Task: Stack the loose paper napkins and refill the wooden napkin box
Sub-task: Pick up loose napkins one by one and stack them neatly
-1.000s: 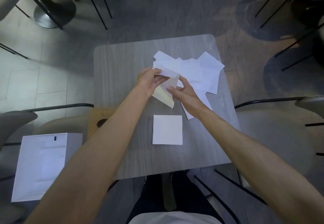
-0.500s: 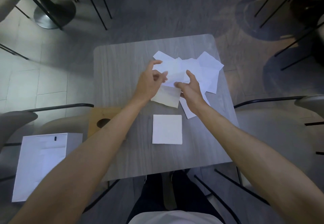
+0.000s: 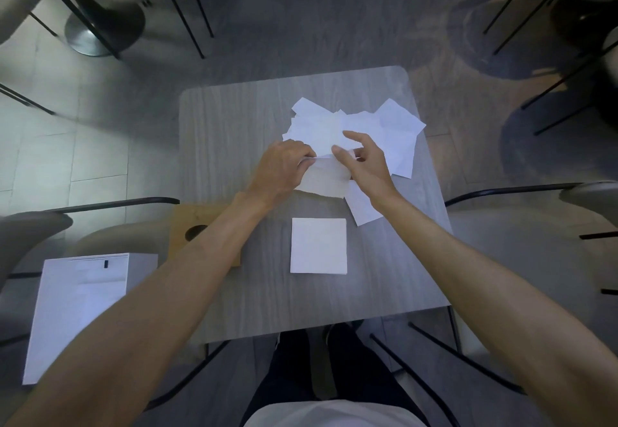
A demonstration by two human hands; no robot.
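A heap of loose white paper napkins [image 3: 384, 132] lies across the far right half of the grey table [image 3: 227, 125]. My left hand [image 3: 284, 169] and my right hand [image 3: 366, 162] meet at the heap's near edge, both pinching one folded napkin [image 3: 326, 180] between them. A neat square stack of napkins [image 3: 318, 246] sits on the table closer to me. The wooden napkin box [image 3: 190, 226], with a round hole in its top, stands at the table's left edge, partly hidden by my left forearm.
A white paper bag [image 3: 77, 313] stands on the floor at the lower left. Chairs with black metal frames [image 3: 501, 189] flank the table on both sides. More chair legs and a round table base [image 3: 97, 31] are on the far floor.
Both hands have shifted slightly right and closer together on the folded napkin, which now lies flatter at the heap's near edge. The square stack and the box have not moved.
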